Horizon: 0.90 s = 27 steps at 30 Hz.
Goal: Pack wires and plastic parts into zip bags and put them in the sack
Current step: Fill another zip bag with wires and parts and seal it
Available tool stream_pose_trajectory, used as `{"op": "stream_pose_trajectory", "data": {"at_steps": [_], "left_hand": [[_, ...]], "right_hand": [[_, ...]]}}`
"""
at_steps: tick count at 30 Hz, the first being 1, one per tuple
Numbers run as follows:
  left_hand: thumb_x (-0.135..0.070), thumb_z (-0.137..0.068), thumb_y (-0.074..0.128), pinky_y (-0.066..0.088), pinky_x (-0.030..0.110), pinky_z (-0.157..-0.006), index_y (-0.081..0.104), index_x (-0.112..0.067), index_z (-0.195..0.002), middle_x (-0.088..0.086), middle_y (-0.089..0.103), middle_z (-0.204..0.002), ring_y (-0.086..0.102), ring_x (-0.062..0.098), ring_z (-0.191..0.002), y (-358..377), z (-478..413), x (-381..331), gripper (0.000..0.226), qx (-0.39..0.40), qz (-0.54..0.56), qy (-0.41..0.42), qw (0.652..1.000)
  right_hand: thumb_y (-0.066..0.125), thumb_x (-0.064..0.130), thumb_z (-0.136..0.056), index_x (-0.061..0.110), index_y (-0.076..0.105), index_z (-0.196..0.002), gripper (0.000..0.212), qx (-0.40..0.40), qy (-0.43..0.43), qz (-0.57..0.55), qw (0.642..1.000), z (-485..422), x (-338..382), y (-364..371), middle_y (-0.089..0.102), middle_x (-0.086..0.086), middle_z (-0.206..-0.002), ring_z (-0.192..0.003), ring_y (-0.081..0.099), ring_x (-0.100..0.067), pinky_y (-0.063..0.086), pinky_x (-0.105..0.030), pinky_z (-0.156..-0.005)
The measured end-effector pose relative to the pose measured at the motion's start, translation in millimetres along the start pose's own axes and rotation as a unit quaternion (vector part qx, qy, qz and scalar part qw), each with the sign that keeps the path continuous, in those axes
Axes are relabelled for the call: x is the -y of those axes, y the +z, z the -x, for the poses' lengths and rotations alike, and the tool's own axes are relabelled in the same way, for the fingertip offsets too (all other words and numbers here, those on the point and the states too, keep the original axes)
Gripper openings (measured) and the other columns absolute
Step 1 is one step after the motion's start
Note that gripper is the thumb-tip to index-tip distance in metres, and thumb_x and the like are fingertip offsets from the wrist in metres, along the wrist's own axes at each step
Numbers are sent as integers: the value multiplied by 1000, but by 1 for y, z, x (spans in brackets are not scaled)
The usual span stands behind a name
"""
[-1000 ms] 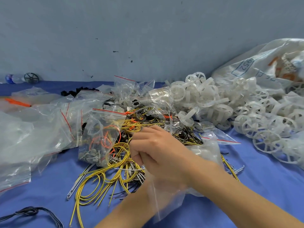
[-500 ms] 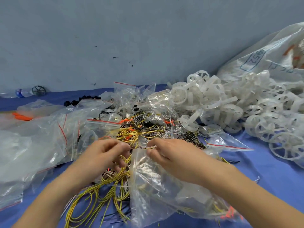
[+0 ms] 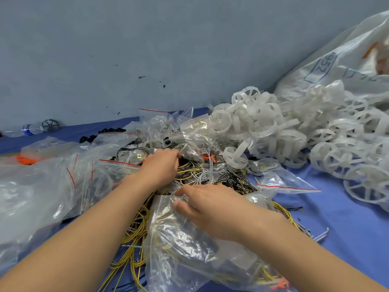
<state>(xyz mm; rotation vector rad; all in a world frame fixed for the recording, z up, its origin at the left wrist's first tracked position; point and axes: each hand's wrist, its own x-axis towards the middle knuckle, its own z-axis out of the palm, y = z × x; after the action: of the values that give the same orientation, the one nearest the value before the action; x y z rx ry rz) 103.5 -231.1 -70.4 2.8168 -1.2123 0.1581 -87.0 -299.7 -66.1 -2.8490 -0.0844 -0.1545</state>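
Note:
My right hand (image 3: 208,205) pinches the top edge of a clear zip bag (image 3: 189,247) that lies in front of me with yellow wires inside. My left hand (image 3: 161,167) reaches further back into the tangled pile of yellow, black and white wires (image 3: 210,175), fingers curled down on it; whether they grip a wire is hidden. White plastic wheel-shaped parts (image 3: 284,131) are heaped to the right. The big white sack (image 3: 341,66) leans against the wall at the far right.
Several clear zip bags with red seals (image 3: 63,175) cover the left side of the blue table (image 3: 347,218). Another zip bag (image 3: 284,184) lies right of the wires. A bottle (image 3: 29,130) and a dark wheel (image 3: 50,124) sit by the wall (image 3: 147,49).
My left hand has let go of the bag's opening and moved forward into the wire pile. My right hand keeps hold of the bag's edge. The view has tilted to the left.

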Motion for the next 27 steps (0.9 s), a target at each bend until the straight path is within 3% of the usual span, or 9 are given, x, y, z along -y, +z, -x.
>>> {"op": "stream_pose_trajectory", "data": {"at_steps": [6, 12, 16, 20, 24, 27], "left_hand": [[-35, -97, 53, 44, 45, -92, 50, -17, -120, 4, 62, -118, 57, 27, -107, 5, -16, -4, 29, -21, -6, -18, 1000], [-37, -100, 48, 45, 45, -93, 59, -17, -120, 4, 60, -117, 58, 28, -109, 5, -13, -4, 30, -68, -78, 3, 995], [-41, -102, 40, 48, 42, -81, 61, -14, -105, 6, 53, -108, 58, 26, -95, 0, 11, 9, 35, -109, 55, -42, 992], [-40, -98, 52, 48, 37, -78, 64, -15, -98, 1, 58, -101, 59, 20, -90, -15, 42, 22, 28, -135, 147, -54, 978], [-47, -91, 61, 42, 10, -59, 63, -31, -90, -12, 68, -84, 62, -1, -79, -32, 93, 24, 16, -208, 351, -87, 909], [-50, -85, 65, 45, 13, -65, 61, -33, -93, -23, 66, -89, 64, -4, -81, -36, 131, 25, 19, -234, 447, -112, 856]], "right_hand": [[29, 51, -103, 17, 51, -120, 44, -13, -8, 5, 1000, 0, 0, 0, 64, -5, -108, -99, 59, -28, 47, -44, -84], [31, 47, -104, 17, 54, -115, 39, -17, -2, -34, 999, -3, 9, 5, 63, -6, -105, -95, 58, -27, 37, -36, -70], [34, 45, -104, 18, 59, -114, 37, 5, 23, -106, 994, -8, 14, -1, 66, -8, -102, -92, 59, -26, 48, -38, -76], [43, 37, -103, 18, 65, -114, 32, 3, 28, -166, 986, -20, 20, -4, 68, -4, -103, -90, 61, -19, 50, -35, -80], [51, 32, -101, 20, 69, -103, 23, -11, 30, -241, 970, -30, 18, -1, 62, 10, -82, -67, 52, -2, 42, -23, -62], [52, 32, -100, 21, 69, -96, 20, -34, 47, -275, 960, -29, 9, -4, 58, 11, -74, -56, 46, -2, 40, -26, -56]]}}
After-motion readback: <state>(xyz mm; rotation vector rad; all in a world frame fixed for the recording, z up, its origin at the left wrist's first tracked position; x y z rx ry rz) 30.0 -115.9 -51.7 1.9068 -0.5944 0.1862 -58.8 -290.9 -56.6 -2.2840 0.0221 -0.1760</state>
